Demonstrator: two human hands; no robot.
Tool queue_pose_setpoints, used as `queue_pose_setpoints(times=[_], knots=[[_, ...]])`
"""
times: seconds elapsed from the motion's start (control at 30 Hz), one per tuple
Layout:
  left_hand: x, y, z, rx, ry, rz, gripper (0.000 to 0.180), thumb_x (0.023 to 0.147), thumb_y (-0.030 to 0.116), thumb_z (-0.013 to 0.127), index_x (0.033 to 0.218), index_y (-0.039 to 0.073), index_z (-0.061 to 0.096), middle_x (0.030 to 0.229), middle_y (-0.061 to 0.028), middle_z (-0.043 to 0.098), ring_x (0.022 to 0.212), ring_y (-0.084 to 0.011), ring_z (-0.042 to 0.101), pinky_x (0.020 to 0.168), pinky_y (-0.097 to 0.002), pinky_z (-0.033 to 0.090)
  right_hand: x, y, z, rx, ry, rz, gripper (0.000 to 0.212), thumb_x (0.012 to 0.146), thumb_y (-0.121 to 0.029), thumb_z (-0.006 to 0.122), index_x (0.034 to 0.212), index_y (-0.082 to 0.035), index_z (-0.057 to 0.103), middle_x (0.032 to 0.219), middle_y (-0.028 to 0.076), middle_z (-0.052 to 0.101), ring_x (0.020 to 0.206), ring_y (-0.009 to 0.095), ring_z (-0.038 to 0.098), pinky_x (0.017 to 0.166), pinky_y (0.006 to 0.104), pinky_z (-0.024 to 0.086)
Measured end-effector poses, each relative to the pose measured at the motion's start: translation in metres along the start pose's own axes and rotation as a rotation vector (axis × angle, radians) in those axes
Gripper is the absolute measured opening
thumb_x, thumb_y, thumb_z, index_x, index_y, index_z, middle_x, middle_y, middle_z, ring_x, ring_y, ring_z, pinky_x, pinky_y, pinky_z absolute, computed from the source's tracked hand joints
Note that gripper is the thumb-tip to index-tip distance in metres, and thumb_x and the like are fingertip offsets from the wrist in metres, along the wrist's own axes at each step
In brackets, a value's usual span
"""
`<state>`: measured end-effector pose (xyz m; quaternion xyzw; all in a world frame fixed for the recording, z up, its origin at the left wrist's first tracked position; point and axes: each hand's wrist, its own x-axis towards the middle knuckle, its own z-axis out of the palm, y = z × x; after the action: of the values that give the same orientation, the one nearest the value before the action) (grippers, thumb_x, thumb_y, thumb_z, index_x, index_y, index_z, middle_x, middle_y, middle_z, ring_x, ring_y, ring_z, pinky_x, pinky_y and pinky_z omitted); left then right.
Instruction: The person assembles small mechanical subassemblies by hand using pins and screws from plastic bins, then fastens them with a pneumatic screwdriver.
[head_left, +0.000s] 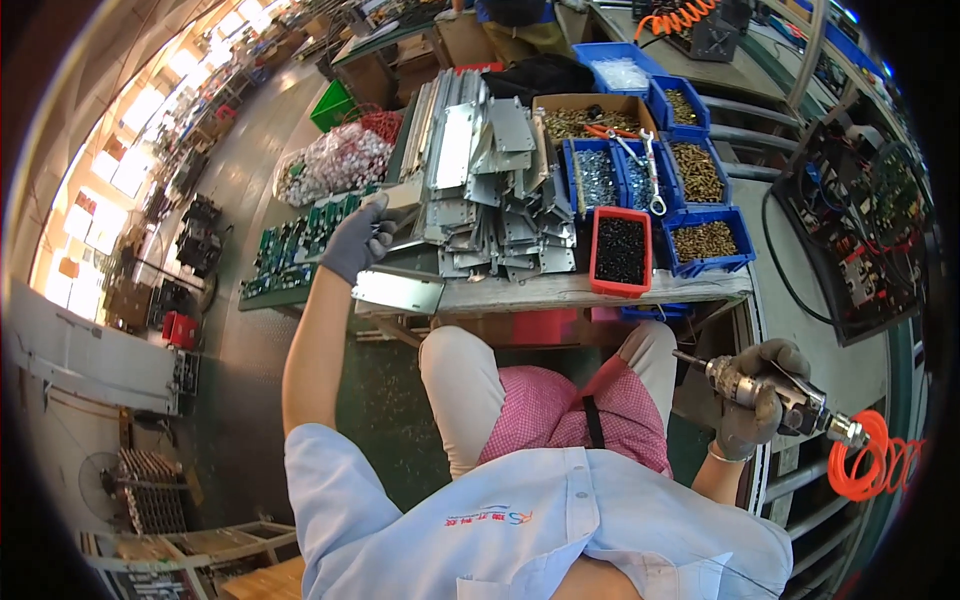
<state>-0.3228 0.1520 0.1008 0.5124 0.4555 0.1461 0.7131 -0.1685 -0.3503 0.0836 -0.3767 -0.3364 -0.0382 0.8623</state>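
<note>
We sit at a pale, worn worktop (pixel 500 292), its red bin (pixel 597 250) our landmark. Far left of it, bright windows (pixel 95 240) line the room; just left, silvery flat plates (pixel 478 170) lie piled. Right of it and nearer us, our gloved right hand (pixel 757 400) grips a metal-bodied power screwdriver (pixel 798 406), slim-bitted, with a coiled orange hose (pixel 850 488). Our left hand (pixel 358 243), left of the bin, curls its fingers; we cannot tell whether it pinches anything.

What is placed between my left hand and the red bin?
In the head view, a pile of metal plates lies between the left hand and the red bin.
</note>
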Motion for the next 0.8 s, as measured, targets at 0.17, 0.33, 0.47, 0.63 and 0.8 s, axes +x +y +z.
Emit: queue_pose_setpoints(times=[0.17, 0.33, 0.47, 0.63, 0.8], knots=[[-0.015, -0.049, -0.105, 0.2, 0.02, -0.187, 0.038, 0.088, 0.042, 0.057, 0.083, 0.005, 0.061, 0.061, 0.0027, 0.048, 0.041, -0.0037, 0.039, 0.03, -0.0153, 0.026, -0.005, 0.001, -0.023, -0.016, 0.0, 0.005, 0.045, 0.076, -0.017, 0.062, 0.118, -0.005, 0.052, 0.102, 0.014, 0.052, 0.073, 0.02, 0.053, 0.057, 0.0334, 0.051], [-0.047, -0.1, -0.085, 0.263, 0.154, -0.333, 0.044, 0.085, 0.05, 0.058, 0.082, 0.006, 0.058, 0.06, 0.0034, 0.045, 0.042, -0.0034, 0.038, 0.031, -0.0155, 0.024, -0.008, 0.01, -0.024, 0.021, 0.044, 0.076, 0.045, 0.074, -0.017, 0.064, 0.116, -0.004, 0.054, 0.102, 0.013, 0.053, 0.076, 0.019, 0.054, 0.059, 0.0315, 0.051], [-0.042, -0.124, -0.06, 0.069, 0.199, -0.171, 0.031, 0.086, 0.039, 0.063, 0.076, 0.011, 0.055, 0.06, 0.0023, 0.047, 0.042, -0.0054, 0.04, 0.031, -0.0173, 0.027, -0.01, 0.006, -0.014, -0.006, 0.054, 0.086, 0.046, 0.072, -0.017, 0.067, 0.115, -0.004, 0.055, 0.102, 0.012, 0.054, 0.078, 0.018, 0.055, 0.061, 0.0305, 0.051], [-0.036, -0.12, -0.063, 0.083, 0.218, -0.139, 0.026, 0.087, 0.031, 0.063, 0.076, 0.007, 0.059, 0.06, 0.0005, 0.051, 0.042, -0.006, 0.04, 0.033, -0.0182, 0.03, -0.011, -0.002, -0.017, -0.004, 0.011, 0.085, 0.047, 0.072, -0.019, 0.067, 0.116, -0.005, 0.055, 0.102, 0.012, 0.055, 0.076, 0.018, 0.056, 0.061, 0.0298, 0.051], [-0.045, -0.102, -0.059, 0.156, 0.255, -0.01, 0.027, 0.087, 0.028, 0.062, 0.072, 0.005, 0.061, 0.058, -0.0008, 0.053, 0.04, -0.0066, 0.039, 0.034, -0.0194, 0.031, -0.015, 0.003, -0.023, -0.015, 0.032, 0.063, 0.047, 0.072, -0.018, 0.065, 0.116, -0.004, 0.055, 0.103, 0.012, 0.056, 0.075, 0.019, 0.056, 0.059, 0.0297, 0.05]])
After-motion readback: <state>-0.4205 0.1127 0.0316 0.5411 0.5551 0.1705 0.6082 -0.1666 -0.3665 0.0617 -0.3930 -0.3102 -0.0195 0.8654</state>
